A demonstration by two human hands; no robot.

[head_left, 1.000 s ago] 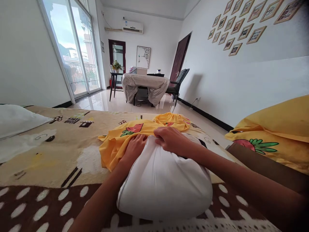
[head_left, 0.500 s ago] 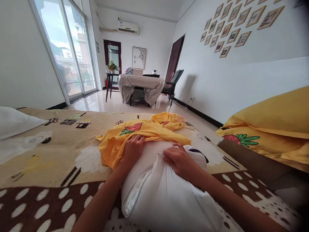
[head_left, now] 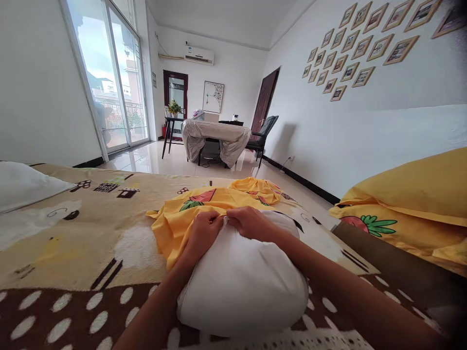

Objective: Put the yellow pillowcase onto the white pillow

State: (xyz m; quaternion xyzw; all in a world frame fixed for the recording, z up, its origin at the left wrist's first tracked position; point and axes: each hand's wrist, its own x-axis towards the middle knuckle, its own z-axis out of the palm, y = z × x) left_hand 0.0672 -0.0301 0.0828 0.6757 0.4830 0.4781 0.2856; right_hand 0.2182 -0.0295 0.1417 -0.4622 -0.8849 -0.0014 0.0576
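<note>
A white pillow [head_left: 244, 287] lies on the patterned blanket right before me, its far end bunched up against a yellow pillowcase [head_left: 171, 223] with a watermelon and green leaf print. My left hand [head_left: 206, 231] is closed on the pillowcase's near edge, at the pillow's left side. Pinched in my right hand [head_left: 248, 223] is the upper edge of the pillow, where the white cloth rises to a point. Both hands nearly touch at the pillowcase edge. The fingertips are partly hidden, and so is the pillow's far end.
The blanket [head_left: 134, 243] spreads beneath everything. A second white pillow [head_left: 29, 187] lies at the far left. On the right, a plump yellow pillow [head_left: 408, 189] rests beyond the bed's edge. Farther back stand a covered table [head_left: 215, 129] and a black chair [head_left: 264, 133].
My right hand has moved forward and left, carrying the pillow's edge up to my left hand and the pillowcase. The pillow is now more folded and rounded. My view has tilted up slightly.
</note>
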